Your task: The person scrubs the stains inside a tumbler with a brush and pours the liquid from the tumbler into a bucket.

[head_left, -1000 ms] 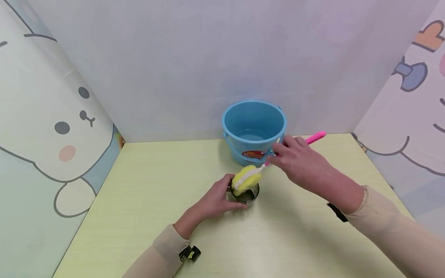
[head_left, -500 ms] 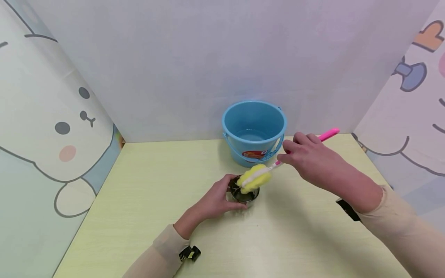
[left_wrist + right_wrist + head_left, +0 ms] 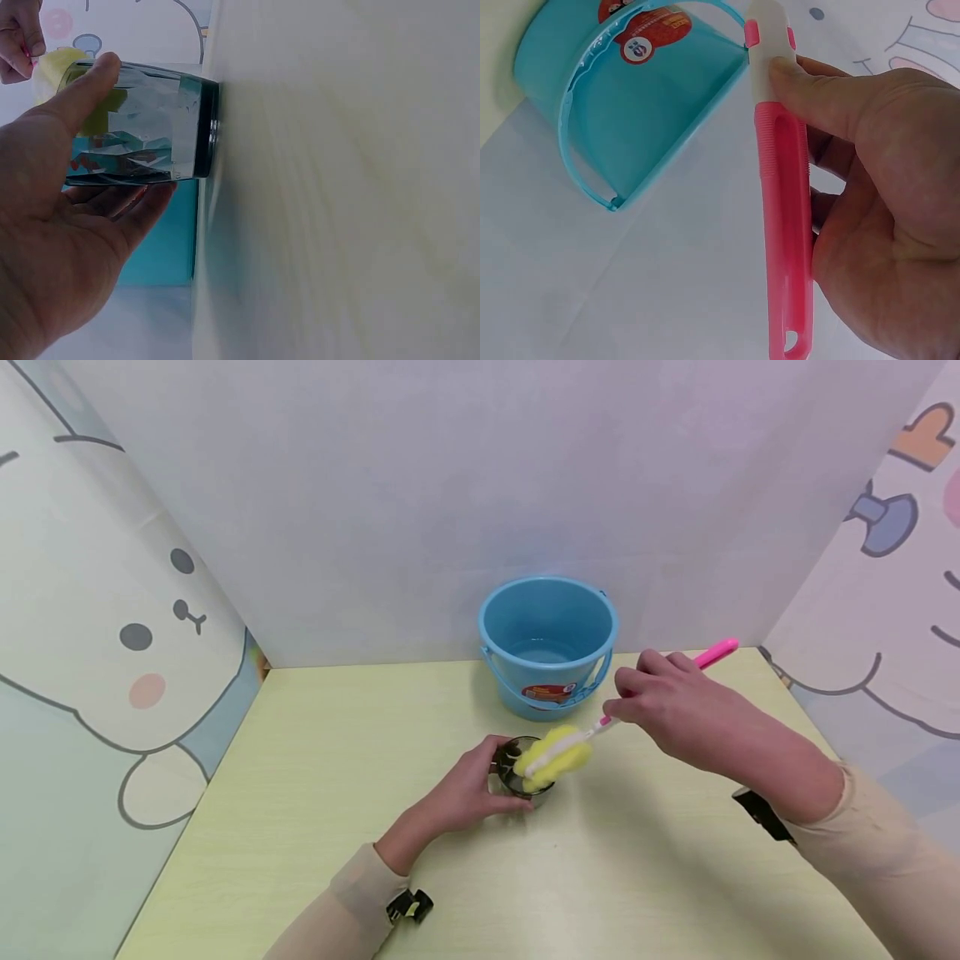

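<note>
A dark, see-through faceted glass (image 3: 154, 124) stands upright on the table. My left hand (image 3: 467, 789) grips it from the side, thumb on the near face and fingers behind, as the left wrist view shows. My right hand (image 3: 678, 710) pinches the handle of a cup brush, its pink grip (image 3: 786, 225) running back past the palm in the right wrist view. The brush's yellow and white sponge head (image 3: 558, 756) slants down over the mouth of the glass, its lower end at the opening. In the left wrist view, yellow shows through the upper wall of the glass.
Right behind the glass stands a light blue bucket (image 3: 547, 681) with a red label and its handle hanging down in front. The pale wooden table (image 3: 315, 752) meets a plain wall (image 3: 375, 527) at the back, with cartoon-printed panels on both sides.
The right hand has moved to the right with the brush, and the sponge head has shifted rightward across the mouth of the glass. The left hand and the glass have stayed in place.
</note>
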Motion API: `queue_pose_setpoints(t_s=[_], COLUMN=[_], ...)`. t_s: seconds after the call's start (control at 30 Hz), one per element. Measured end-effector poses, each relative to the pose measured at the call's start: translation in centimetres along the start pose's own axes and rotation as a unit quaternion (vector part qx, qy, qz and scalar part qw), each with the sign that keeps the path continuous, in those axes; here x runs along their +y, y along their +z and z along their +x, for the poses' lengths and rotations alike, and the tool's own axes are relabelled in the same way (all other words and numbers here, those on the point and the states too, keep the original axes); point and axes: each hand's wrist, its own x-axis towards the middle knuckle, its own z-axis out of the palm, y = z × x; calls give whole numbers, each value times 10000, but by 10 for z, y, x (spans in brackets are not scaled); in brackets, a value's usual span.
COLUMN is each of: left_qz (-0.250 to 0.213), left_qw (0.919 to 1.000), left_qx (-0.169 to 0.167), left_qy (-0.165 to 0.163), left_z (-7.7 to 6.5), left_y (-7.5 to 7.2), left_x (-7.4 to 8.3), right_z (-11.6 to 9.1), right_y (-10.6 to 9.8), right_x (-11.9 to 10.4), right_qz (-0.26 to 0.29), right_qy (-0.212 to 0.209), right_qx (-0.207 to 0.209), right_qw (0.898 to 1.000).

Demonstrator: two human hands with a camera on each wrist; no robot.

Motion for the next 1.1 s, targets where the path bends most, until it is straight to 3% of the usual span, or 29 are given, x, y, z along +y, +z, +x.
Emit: queue_pose_setpoints(t_s=[0.57, 0.8, 1.1], left_qz=[-74, -84, -86], left_qw=[10000, 9999, 9998], left_qx=[-36, 17, 95], left_qy=[-52, -119, -140], left_z=[1, -1, -3], left_y=[1, 0, 0], left_x=[0, 0, 2], right_z=[9, 11, 10], right_y=[18, 29, 42], right_x=[-8, -7, 2], right_qz=[244, 400, 1107], right_qy=[-104, 89, 542], right_qx=[269, 268, 150], right_qw=[9993, 9988, 9923])
